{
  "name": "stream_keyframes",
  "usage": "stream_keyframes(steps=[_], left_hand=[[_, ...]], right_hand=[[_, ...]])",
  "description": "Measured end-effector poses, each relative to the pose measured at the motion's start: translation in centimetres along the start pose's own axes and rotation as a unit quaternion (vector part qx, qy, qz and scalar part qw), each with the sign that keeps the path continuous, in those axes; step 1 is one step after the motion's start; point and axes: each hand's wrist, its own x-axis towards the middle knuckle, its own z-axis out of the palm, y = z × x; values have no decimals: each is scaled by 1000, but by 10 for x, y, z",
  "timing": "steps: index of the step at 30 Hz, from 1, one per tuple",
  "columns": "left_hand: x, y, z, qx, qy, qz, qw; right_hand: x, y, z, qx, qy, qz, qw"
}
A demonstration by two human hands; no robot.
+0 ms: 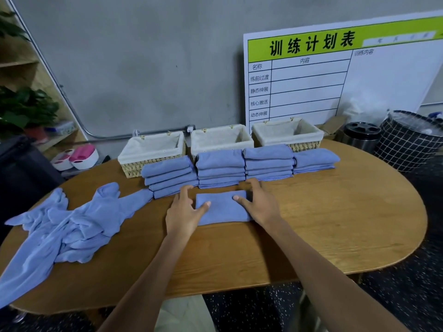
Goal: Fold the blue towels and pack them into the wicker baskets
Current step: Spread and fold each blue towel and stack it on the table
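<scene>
- Folded blue towel (221,207) between my two hands, flat on the wooden table (335,212).
- My left hand (183,213) holds its left edge: thumb lying on top of the cloth, fingers curled round the far corner.
- My right hand (257,203) holds the right edge likewise, thumb on top, fingers wrapped over the far side.
- Just beyond my fingertips, four stacks of folded towels (220,168) stand in a row.
- Behind the stacks, three lined wicker baskets (153,152), side by side against the wall.
- Left of my left hand, a loose heap of unfolded towels (69,226) sprawls to the table's edge.
- Far right of my right hand, a training-schedule board (340,75) leans on the wall.
</scene>
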Motion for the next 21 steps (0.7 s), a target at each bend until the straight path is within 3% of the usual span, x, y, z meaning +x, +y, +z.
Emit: stream_keyframes(steps=[6, 9, 12, 14, 19, 21], left_hand=[[-13, -5, 2, -35, -3, 70, 997], [-17, 12, 0, -43, -44, 14, 998], [-4, 27, -4, 91, -121, -18, 988], [3, 38, -2, 109, -156, -59, 980], [13, 82, 36, -150, -196, -97, 964], [19, 94, 48, -159, -205, -82, 962]], right_hand=[[2, 4, 1, 11, -45, -106, 993], [7, 12, -3, 23, -55, -118, 991], [8, 21, -11, -5, -38, -86, 996], [1, 28, -19, -28, -17, -48, 998], [-31, 31, -27, 18, 20, 45, 999], [-39, 28, -25, 16, 25, 36, 999]])
